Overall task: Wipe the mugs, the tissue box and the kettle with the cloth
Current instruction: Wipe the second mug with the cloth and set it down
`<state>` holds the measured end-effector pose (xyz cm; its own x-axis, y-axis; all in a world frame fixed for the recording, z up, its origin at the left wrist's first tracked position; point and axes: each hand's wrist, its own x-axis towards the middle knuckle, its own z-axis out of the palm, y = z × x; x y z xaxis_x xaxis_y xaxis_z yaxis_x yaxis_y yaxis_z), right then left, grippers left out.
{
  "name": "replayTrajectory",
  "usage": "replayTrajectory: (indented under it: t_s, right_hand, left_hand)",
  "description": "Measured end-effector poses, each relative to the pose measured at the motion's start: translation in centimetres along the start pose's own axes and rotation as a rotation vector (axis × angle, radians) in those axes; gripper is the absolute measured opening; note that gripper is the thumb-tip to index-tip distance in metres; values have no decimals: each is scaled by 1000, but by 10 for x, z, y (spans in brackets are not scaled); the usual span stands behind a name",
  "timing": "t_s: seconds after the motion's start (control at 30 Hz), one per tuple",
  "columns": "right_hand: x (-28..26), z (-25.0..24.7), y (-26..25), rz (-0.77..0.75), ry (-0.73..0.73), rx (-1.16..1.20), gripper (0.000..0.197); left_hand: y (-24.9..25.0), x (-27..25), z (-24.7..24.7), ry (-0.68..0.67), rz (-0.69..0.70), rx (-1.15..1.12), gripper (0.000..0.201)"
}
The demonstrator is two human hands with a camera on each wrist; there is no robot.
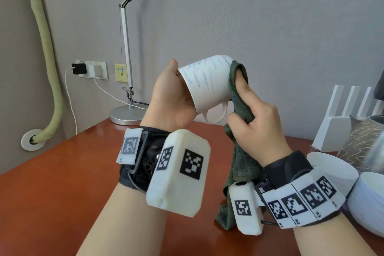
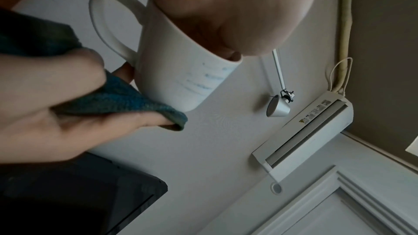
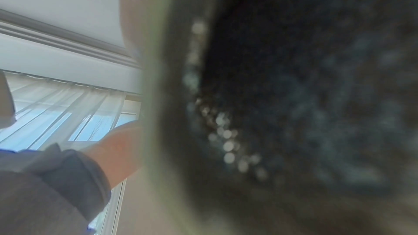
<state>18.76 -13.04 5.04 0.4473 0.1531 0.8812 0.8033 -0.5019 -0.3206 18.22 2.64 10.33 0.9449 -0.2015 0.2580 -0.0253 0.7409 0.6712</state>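
A white mug [image 1: 207, 83] with faint blue streaks lies tilted on its side above the table, handle pointing down. My left hand [image 1: 174, 97] grips it at the rim; in the left wrist view its fingers [image 2: 226, 15] reach into the mug [image 2: 181, 71] mouth. My right hand [image 1: 255, 122] holds a dark green cloth [image 1: 239, 97] and presses it against the mug's base with a cloth-wrapped finger. The rest of the cloth hangs down past the wrist. In the right wrist view the cloth [image 3: 294, 96] fills most of the picture, blurred.
Two more white mugs [image 1: 332, 164] [image 1: 369, 199] stand at the right edge of the brown table [image 1: 62, 183], by a grey zigzag-patterned object [image 1: 357, 141] and a white slotted stand [image 1: 336, 120]. A lamp base [image 1: 126, 115] sits at the back, under wall sockets [image 1: 91, 69].
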Motion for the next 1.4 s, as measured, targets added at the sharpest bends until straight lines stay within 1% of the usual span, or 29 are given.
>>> replayTrajectory:
  t_s: [0.17,0.3,0.4,0.47,0.57,0.63,0.73,0.83,0.97,1.03,1.1,1.2,1.27,1.33,1.4]
  right_hand:
    - [0,-1,2,9,5,-12,82]
    - [2,-1,-3,-28,-66,-119,78]
    - [2,1,-4,-119,-106,-230,71]
    - [1,4,-7,-162,-125,-255,67]
    - [-1,8,-13,-244,-132,-277,63]
    - [1,7,-17,-261,-117,-314,62]
    - [4,1,-17,-187,-64,-363,68]
    - [4,-1,-16,-143,-57,-364,70]
    - [-1,9,-19,-206,-89,-291,66]
    - [-3,13,-21,-241,-97,-297,65]
    - [0,12,-21,-246,-73,-341,66]
    - [4,3,-20,-156,-16,-418,71]
    - [4,1,-19,-87,-15,-440,75]
    - [3,5,-18,-61,-29,-454,76]
    - [1,11,-20,-71,-60,-460,75]
  left_hand:
    - [-2,2,3,-53,-23,-49,80]
    - [3,4,1,-19,1,-57,82]
    - [8,6,-2,-22,16,-166,83]
    - [9,8,-4,-40,21,-231,82]
    - [7,8,-4,-62,-6,-228,87]
    - [4,7,-1,-82,-43,-185,88]
    - [1,4,4,-106,-81,-95,88]
    - [3,2,5,-83,-48,-77,85]
    - [9,3,2,-41,-1,-117,84]
    - [9,2,2,-55,-24,-89,86]
    - [8,0,4,-84,-56,-32,89]
    - [7,-3,8,-100,-46,15,89]
    - [10,-5,9,-86,-12,-2,87]
    - [12,-6,8,-76,16,-37,86]
    - [13,-7,7,-53,31,-65,86]
